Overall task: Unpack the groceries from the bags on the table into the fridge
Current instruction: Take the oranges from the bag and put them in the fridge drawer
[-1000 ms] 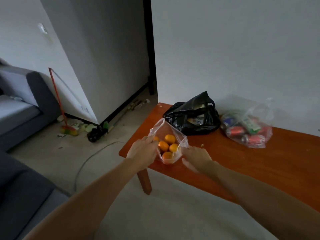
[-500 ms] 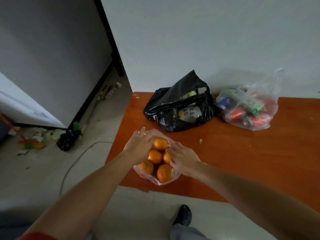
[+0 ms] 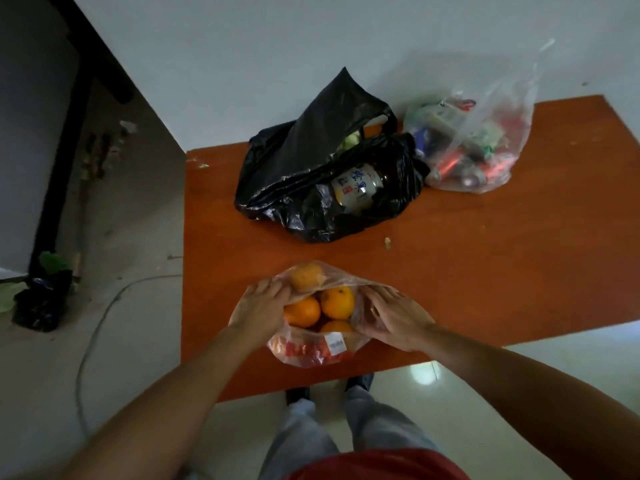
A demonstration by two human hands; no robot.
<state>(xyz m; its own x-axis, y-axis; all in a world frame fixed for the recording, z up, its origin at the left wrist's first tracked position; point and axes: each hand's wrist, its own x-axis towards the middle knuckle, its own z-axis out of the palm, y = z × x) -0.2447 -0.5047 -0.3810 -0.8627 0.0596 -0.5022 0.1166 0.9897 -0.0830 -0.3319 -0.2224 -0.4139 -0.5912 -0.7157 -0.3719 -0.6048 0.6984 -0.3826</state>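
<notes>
Head view is looking down on an orange-brown counter (image 3: 485, 271) against a pale wall. The orange bag (image 3: 311, 353), clear plastic with red print and a white sticker, is sitting at the counter's near edge, lower centre of the frame. Its mouth is facing up, with oranges (image 3: 337, 302) showing inside and one more under the plastic at the top rim.

The left grip (image 3: 258, 313) is holding the bag's left rim, fingers curled onto the plastic. The right grip (image 3: 391, 318) is lying on the bag's right rim with fingers spread over the plastic. The thumb is hidden, so I cannot tell if it is pinching.

A black bag (image 3: 311, 161) is sitting above centre, mouth gaping, with a labelled bottle (image 3: 358, 188) lying inside and something pale green behind it. Just right of it, touching, a clear bag (image 3: 485, 143) is holding cans and packets; details are blurred. A small crumb (image 3: 387, 242) is lying between the black bag and the orange bag.

On the floor at left a cable (image 3: 93, 334) is curving, and a dark sack (image 3: 38, 299) is sitting by the wall. The person's legs and a red shirt hem are showing at bottom centre.
</notes>
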